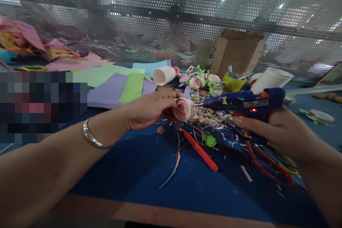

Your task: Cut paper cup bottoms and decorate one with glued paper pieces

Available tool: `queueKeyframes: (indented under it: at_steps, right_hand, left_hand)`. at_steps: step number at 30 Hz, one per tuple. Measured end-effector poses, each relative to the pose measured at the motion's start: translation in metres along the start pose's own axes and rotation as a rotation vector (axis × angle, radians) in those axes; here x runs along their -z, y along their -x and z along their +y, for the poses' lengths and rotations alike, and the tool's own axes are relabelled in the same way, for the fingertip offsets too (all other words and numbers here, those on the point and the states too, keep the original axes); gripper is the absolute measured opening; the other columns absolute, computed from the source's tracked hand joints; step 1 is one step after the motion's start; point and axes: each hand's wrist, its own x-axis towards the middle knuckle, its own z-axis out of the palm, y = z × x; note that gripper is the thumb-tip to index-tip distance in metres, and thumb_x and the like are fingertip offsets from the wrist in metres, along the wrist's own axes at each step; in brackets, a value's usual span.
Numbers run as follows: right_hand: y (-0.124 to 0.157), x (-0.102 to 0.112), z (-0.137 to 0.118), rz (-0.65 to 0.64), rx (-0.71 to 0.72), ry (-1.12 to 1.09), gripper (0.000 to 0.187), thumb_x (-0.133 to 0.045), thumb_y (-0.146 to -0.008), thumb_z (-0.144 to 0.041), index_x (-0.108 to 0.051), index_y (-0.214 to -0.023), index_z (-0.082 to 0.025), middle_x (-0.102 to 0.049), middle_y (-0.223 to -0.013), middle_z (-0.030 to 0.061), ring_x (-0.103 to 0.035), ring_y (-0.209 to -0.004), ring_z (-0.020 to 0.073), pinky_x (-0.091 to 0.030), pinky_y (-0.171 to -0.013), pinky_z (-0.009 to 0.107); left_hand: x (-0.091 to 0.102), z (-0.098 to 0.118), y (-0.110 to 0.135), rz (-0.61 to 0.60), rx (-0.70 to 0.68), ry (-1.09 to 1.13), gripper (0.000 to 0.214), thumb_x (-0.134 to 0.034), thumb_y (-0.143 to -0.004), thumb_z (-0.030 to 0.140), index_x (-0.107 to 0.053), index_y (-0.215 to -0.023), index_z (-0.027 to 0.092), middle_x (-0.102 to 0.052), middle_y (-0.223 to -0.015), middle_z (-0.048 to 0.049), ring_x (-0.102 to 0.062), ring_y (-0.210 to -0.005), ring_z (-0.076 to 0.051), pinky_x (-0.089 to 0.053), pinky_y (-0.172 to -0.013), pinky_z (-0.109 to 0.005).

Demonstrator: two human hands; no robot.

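Note:
Between the fingers of my left hand (157,108) is a small round paper-cup turtle (183,109), white with red crossed lines. A purple paper strip sticks up from its top edge. My right hand (278,128) is closed around the grip of a blue hot glue gun (247,103), whose red light is lit. A clear glue stick (316,89) juts from its back. The metal nozzle points left and reaches the right side of the turtle; whether it touches, I cannot tell. Below my hands lies a red marker (200,149) on the blue tabletop.
Paper scraps (205,121) and red-handled scissors (269,165) lie near my right hand. Behind are several finished paper turtles (199,81), a tipped paper cup (162,75), stacked cups (272,80) and a cardboard box (236,53). Coloured sheets (112,91) lie left, before a perforated metal screen (133,17).

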Motion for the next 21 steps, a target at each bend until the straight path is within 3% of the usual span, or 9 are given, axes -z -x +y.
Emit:
queueKeyframes:
  at_steps: [6, 15, 21]
  right_hand:
    - [0.0008, 0.0031, 0.0024, -0.053, 0.045, 0.066, 0.034, -0.068, -0.085, -0.056, -0.076, -0.066, -0.029, -0.070, -0.060, -0.0005, -0.062, -0.059, 0.0237, -0.059, -0.073, 0.045]
    - [0.0006, 0.0037, 0.0015, -0.028, 0.036, 0.120, 0.041, -0.067, -0.084, -0.057, -0.067, -0.055, -0.029, -0.060, -0.050, -0.0002, -0.060, -0.056, 0.0243, -0.057, -0.059, 0.041]
    - [0.0013, 0.0030, 0.0040, -0.024, 0.044, 0.142, 0.036, -0.066, -0.084, -0.057, -0.073, -0.063, -0.028, -0.068, -0.056, -0.0005, -0.056, -0.049, 0.0215, -0.054, -0.052, 0.039]
  left_hand:
    - [-0.0012, 0.0003, -0.0003, 0.010, 0.012, -0.005, 0.011, -0.054, -0.083, 0.010, -0.061, -0.088, 0.017, -0.063, -0.078, 0.0003, -0.059, -0.071, -0.011, -0.048, -0.069, -0.022]
    - [-0.0016, 0.0014, 0.0006, 0.013, 0.011, -0.021, 0.009, -0.054, -0.083, 0.012, -0.060, -0.086, 0.017, -0.063, -0.077, 0.0010, -0.060, -0.072, -0.013, -0.049, -0.071, -0.025]
    - [-0.0026, 0.0031, 0.0021, 0.024, 0.022, -0.016, 0.011, -0.053, -0.083, 0.009, -0.061, -0.084, 0.017, -0.064, -0.075, 0.0006, -0.061, -0.070, -0.012, -0.050, -0.069, -0.023]
